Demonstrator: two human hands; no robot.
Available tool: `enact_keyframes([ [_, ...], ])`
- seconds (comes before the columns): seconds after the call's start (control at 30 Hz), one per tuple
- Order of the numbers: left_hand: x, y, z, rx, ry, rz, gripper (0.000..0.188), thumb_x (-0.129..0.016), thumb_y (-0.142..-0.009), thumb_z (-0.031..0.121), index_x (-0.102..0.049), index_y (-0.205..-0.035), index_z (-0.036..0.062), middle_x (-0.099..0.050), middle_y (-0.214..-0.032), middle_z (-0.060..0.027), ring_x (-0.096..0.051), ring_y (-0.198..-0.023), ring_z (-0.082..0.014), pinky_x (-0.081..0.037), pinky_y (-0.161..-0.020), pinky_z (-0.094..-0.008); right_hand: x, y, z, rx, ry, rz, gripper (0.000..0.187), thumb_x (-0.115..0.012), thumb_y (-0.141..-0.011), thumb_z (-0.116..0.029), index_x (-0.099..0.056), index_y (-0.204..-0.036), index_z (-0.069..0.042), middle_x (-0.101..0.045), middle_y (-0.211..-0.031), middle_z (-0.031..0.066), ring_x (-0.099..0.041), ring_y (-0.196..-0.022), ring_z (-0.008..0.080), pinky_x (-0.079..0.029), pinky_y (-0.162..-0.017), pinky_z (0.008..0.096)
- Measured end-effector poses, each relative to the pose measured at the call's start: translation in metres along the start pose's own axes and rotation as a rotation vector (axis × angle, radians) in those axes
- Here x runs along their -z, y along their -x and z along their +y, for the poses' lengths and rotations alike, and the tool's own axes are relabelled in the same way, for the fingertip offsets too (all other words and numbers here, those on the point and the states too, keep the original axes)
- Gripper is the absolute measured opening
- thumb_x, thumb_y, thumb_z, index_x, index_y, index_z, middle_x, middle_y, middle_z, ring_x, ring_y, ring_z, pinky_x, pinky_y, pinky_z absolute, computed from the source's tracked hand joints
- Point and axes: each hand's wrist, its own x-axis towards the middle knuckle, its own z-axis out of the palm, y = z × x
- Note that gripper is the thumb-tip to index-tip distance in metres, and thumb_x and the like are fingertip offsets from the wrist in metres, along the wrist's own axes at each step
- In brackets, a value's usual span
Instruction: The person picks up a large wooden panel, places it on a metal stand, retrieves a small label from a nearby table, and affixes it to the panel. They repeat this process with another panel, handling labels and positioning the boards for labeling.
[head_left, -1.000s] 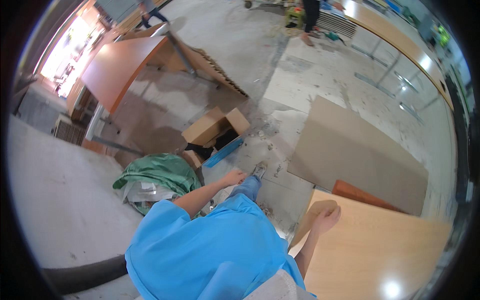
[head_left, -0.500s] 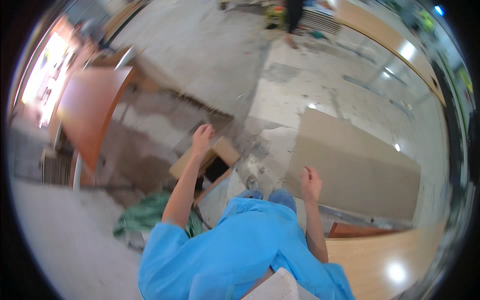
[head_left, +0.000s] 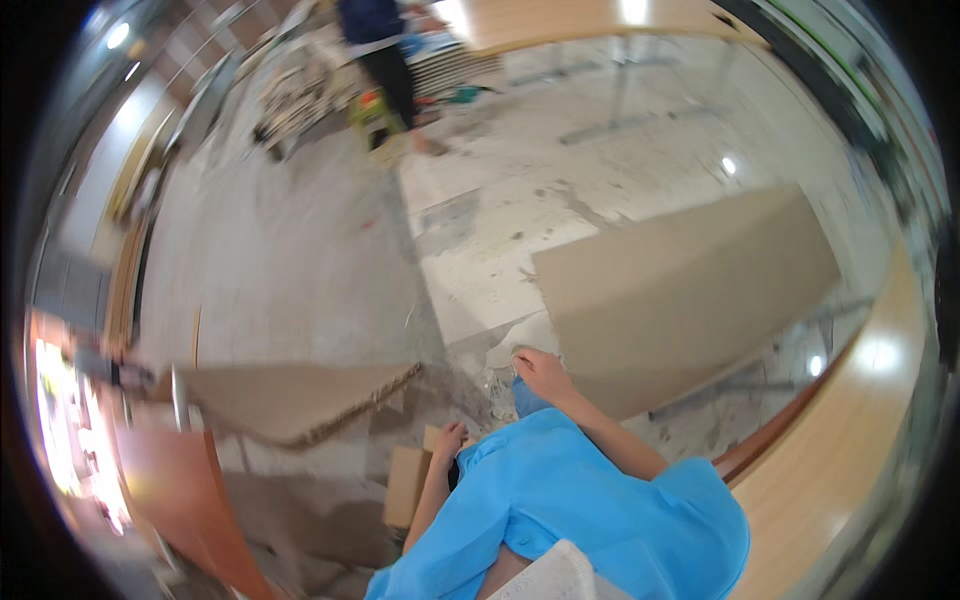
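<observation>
My left hand [head_left: 450,440] hangs low in front of me with its fingers curled in. It is above a cardboard box [head_left: 405,487] on the floor, and I see nothing held in it. My right hand [head_left: 543,375] swings in front of my body, its fingers also bent closed, with nothing visible in it. Just beyond it on the floor lies a large flat brown cardboard sheet [head_left: 690,290]. Part of the box is hidden behind my left forearm.
A long wooden-topped table [head_left: 830,440] runs along my right; another table [head_left: 560,22] stands at the back. A person [head_left: 385,70] stands beside it. At the left are an orange-brown curved panel [head_left: 180,500] and a ragged-edged brown board [head_left: 300,400].
My view has turned to the right, so the box and panel sit lower and the person shows more. My right hand has swung forward across my body; my left hand is nearer my body.
</observation>
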Motion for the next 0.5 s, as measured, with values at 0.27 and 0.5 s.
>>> enact_keyframes([
  [0.27, 0.111, -0.086, 0.099, 0.026, -0.458, -0.214, 0.029, -0.061, -0.096, 0.025, -0.066, -0.107, -0.0013, -0.069, -0.091, -0.0083, -0.066, -0.081, -0.0197, -0.051, -0.07, -0.0313, 0.062, -0.129, 0.027, -0.234, 0.042, 0.393, 0.027, -0.053, -0.095, -0.028, -0.067, -0.095, -0.005, -0.069, -0.092, 0.0179, -0.066, -0.088, 0.0383, -0.052, -0.076, 0.0481],
  [0.5, 0.135, -0.232, 0.24, -0.04, -1.057, -0.464, 0.025, -0.062, -0.094, 0.024, -0.067, -0.099, -0.0002, -0.069, -0.088, -0.0092, -0.066, -0.079, -0.0229, -0.053, -0.072, -0.0335, 0.069, 0.001, 0.109, -0.828, 0.048, 0.728, 0.029, -0.058, -0.091, -0.03, -0.069, -0.101, -0.004, -0.071, -0.099, 0.0179, -0.067, -0.092, 0.0397, -0.053, -0.081, 0.0481],
])
